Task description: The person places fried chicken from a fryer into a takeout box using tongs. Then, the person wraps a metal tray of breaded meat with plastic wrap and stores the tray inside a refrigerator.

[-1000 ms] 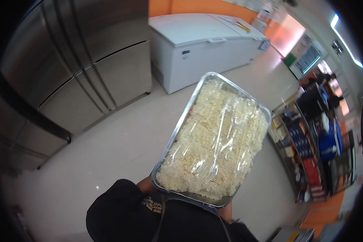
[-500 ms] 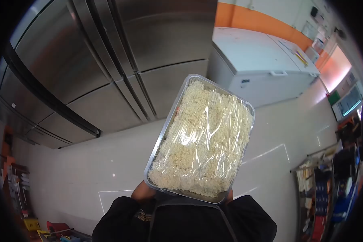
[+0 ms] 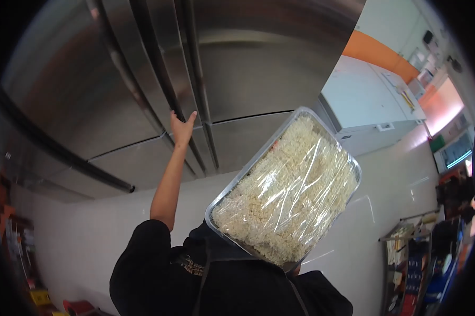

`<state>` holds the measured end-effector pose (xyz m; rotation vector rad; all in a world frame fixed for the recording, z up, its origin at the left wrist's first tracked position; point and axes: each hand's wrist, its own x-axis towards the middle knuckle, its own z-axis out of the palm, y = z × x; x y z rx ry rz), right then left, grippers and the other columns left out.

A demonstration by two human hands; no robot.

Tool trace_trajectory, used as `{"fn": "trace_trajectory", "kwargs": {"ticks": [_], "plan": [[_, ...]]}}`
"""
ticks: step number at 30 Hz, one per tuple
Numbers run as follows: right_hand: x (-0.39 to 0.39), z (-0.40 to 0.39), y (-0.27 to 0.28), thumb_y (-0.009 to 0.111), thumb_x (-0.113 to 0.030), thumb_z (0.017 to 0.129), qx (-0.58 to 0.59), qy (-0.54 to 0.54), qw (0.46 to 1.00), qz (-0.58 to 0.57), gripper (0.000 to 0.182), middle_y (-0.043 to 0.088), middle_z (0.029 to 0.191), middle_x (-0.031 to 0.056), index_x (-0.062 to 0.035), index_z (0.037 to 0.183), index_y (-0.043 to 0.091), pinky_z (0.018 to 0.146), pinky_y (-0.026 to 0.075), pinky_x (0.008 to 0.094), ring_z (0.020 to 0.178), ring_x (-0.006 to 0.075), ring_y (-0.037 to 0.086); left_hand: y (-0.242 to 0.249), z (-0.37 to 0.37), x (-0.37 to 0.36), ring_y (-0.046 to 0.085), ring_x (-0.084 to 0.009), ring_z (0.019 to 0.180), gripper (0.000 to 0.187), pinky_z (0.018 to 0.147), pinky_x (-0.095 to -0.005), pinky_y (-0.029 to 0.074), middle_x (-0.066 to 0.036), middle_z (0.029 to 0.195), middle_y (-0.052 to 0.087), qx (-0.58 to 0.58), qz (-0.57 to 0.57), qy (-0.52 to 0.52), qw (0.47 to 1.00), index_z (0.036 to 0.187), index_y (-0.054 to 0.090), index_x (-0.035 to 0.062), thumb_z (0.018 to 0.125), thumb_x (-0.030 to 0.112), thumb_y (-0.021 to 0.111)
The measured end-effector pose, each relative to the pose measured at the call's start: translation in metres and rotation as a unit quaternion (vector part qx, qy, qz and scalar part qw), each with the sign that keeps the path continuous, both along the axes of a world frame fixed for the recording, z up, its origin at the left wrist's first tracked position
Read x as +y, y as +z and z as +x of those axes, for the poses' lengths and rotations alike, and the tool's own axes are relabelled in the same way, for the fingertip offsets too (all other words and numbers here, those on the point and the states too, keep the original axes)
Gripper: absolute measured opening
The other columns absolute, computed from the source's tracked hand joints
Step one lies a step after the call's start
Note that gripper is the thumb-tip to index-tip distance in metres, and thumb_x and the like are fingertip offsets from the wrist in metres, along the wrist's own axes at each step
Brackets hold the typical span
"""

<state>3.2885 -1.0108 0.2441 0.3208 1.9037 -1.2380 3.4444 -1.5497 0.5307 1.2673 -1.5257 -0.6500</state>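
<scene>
A rectangular metal tray point(image 3: 232, 185) of pale, crumbly, grain-like food point(image 3: 295, 195), covered with clear cling film, is held tilted in front of my chest. My right hand point(image 3: 297, 270) supports it from below at the near right corner, mostly hidden by the tray. My left hand point(image 3: 182, 129) is stretched out to the stainless steel refrigerator point(image 3: 269, 63), thumb and fingers spread right at a long vertical door handle point(image 3: 161, 73). Another handle point(image 3: 194, 68) runs just to the right of it.
A white chest freezer point(image 3: 361, 100) stands to the right of the refrigerator, with a bright doorway point(image 3: 447, 105) beyond. Shelving with packed goods point(image 3: 414, 268) is at the lower right. More stacked items point(image 3: 21, 253) are along the left edge. The floor point(image 3: 90, 237) is shiny and pale.
My left hand has left the tray and reached forward to the refrigerator handles. The tray has shifted right and turned slightly, now in my right hand alone. The refrigerator appears closer.
</scene>
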Motion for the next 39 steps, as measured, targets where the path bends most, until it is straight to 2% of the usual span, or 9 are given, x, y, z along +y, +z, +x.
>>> {"fn": "trace_trajectory", "kwargs": {"ticks": [9,19,23,26,29,32,35,37,39], "plan": [[0.024,0.042,-0.014,0.029,-0.066,0.085,-0.039,-0.127,0.984,0.117,0.083,0.053,0.118,0.0127,0.0034,0.128,0.037,0.088,0.044,0.0375,0.104,0.0246,0.053,-0.055,-0.071,-0.033,0.06,-0.0232,0.082,0.038,0.08,-0.0348,0.047,-0.013,0.09,0.065,0.003,-0.122,-0.047,0.991,0.087,0.064,-0.0032,0.071,0.029,0.077],[0.036,0.064,0.002,0.029,-0.065,0.086,-0.062,-0.216,0.964,0.144,0.08,0.053,0.119,0.0125,0.003,0.128,0.037,0.088,0.044,0.0376,0.104,0.0246,0.053,-0.094,-0.088,0.11,0.042,-0.0308,0.116,0.052,0.097,-0.039,0.034,-0.021,0.125,0.041,-0.001,0.055,-0.293,0.955,0.127,0.035,-0.0066,0.092,0.029,0.05],[0.048,0.072,0.006,0.029,-0.064,0.086,-0.052,-0.23,0.961,0.145,0.08,0.053,0.119,0.0125,0.0028,0.128,0.037,0.088,0.044,0.0376,0.104,0.0246,0.053,-0.089,-0.125,0.179,0.041,-0.0261,0.117,0.058,0.097,-0.0402,0.035,-0.015,0.128,0.039,0.225,0.231,-0.518,0.792,0.129,0.035,-0.0005,0.091,0.042,0.044],[0.058,0.084,0.011,0.029,-0.064,0.087,-0.049,-0.219,0.963,0.149,0.079,0.053,0.119,0.0125,0.0027,0.128,0.037,0.088,0.044,0.0376,0.104,0.0246,0.053,-0.172,-0.159,0.211,0.028,-0.0217,0.129,0.062,0.103,-0.041,0.029,-0.01,0.141,0.027,0.179,0.379,-0.635,0.649,0.139,0.022,0.008,0.092,0.047,0.036],[0.067,0.084,0.022,0.029,-0.063,0.087,-0.042,-0.205,0.967,0.145,0.078,0.053,0.119,0.0124,0.0026,0.128,0.037,0.088,0.044,0.0376,0.104,0.0246,0.053,-0.11,-0.228,0.251,0.022,-0.0225,0.134,0.062,0.109,-0.0407,0.022,-0.009,0.145,0.022,0.087,0.404,-0.762,0.498,0.139,0.022,0.0086,0.094,0.051,0.027],[0.068,0.081,0.031,0.029,-0.063,0.087,-0.047,-0.198,0.968,0.149,0.078,0.052,0.119,0.0124,0.0025,0.128,0.037,0.087,0.044,0.0376,0.104,0.0245,0.053,-0.103,-0.279,0.264,0.035,-0.0236,0.126,0.071,0.104,-0.0392,0.029,-0.013,0.135,0.037,-0.006,0.526,-0.78,0.341,0.133,0.035,0.0037,0.091,0.06,0.021],[0.078,0.073,0.039,0.029,-0.062,0.087,-0.044,-0.184,0.971,0.146,0.077,0.052,0.119,0.0124,0.0024,0.128,0.037,0.087,0.044,0.0376,0.104,0.0245,0.053,-0.095,-0.236,0.248,0.055,-0.0185,0.097,0.067,0.089,-0.0329,0.042,-0.009,0.112,0.055,0.055,0.57,-0.719,0.393,0.122,0.045,0.0035,0.091,0.06,0.025],[0.085,0.069,0.038,0.029,-0.062,0.088,-0.045,-0.179,0.973,0.138,0.076,0.052,0.12,0.0124,0.0023,0.128,0.037,0.087,0.044,0.0376,0.104,0.0245,0.053,-0.098,-0.177,0.229,0.056,-0.0172,0.096,0.065,0.087,-0.032,0.043,-0.009,0.11,0.055,0.096,0.657,-0.656,0.359,0.12,0.046,0.0033,0.092,0.057,0.024],[0.088,0.063,0.034,0.029,-0.062,0.088,-0.046,-0.172,0.975,0.13,0.076,0.052,0.12,0.0123,0.0023,0.128,0.037,0.087,0.044,0.0376,0.104,0.0245,0.053,-0.089,-0.11,0.22,0.042,-0.0217,0.121,0.074,0.102,-0.0362,0.031,-0.011,0.134,0.041,0.112,0.698,-0.617,0.344,0.132,0.037,0.0007,0.09,0.06,0.024]]}}
